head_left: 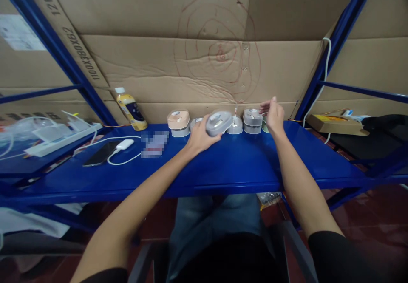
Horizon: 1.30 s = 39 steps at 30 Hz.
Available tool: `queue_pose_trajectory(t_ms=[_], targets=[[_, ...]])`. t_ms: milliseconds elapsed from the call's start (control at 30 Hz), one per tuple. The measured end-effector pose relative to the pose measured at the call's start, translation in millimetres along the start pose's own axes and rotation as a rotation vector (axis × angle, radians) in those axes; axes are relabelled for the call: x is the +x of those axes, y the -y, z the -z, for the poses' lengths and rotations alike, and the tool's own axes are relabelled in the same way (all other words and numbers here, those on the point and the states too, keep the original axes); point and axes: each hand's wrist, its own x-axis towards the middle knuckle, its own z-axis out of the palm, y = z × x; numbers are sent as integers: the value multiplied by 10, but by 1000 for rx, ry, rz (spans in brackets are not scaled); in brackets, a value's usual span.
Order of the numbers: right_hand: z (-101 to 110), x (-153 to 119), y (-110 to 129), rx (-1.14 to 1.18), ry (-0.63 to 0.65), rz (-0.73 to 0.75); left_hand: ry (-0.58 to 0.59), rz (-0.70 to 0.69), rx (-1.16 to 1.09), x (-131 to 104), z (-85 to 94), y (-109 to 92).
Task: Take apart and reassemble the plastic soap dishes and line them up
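A rounded grey lidded container [219, 123] tilts above the blue desk [242, 164]; a boxy grey lidded container [252, 121] stands upright.

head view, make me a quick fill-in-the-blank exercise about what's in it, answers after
The person's ____ hand holds a grey container.
The yellow bottle has a ____ cap.
The rings drawn on the cardboard are ____ in colour.
The shelf is painted ____.

Missing words: left; white; red; blue.
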Motion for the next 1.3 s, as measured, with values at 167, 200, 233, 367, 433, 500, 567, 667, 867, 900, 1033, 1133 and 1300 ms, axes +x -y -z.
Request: queue_pose_trajectory(t_ms=[167,200,233,367,433,500,567,667,867,900,1033,1133,1300], targets=[[-29,-10,-23,-9,-75,-6,48,140,251,478,-418,-558],[-36,-28,-10,-20,-69,-1,62,139,286,550,-507,-653],[-43,-47,6,-34,-60,6,84,155,317,610,-589,-735],[-65,-104,65,-102,-16,29,142,201,373,758,-821,-898],[-75,-116,81,-115,0,32,150,200,382,797,-879,-905],[-83,-121,88,-116,10,36,164,198,396,824,-910,-899],[-88,-122,84,-121,20,37,187,197,408,837,-920,-903],[-86,-116,61,-135,39,33,230,196,411,828,-883,-919],[-86,-104,4,-148,65,41,161,159,407,775,-423,-587],[-92,-109,3,-152,65,41,124,162,423,768,-298,-444],[-124,-153,31,-151,67,39,-39,349,548,730,157,266],[-145,-189,62,-122,74,44,-19,581,576,669,309,724],[-153,-211,71,-129,94,42,22,685,477,550,287,991]])
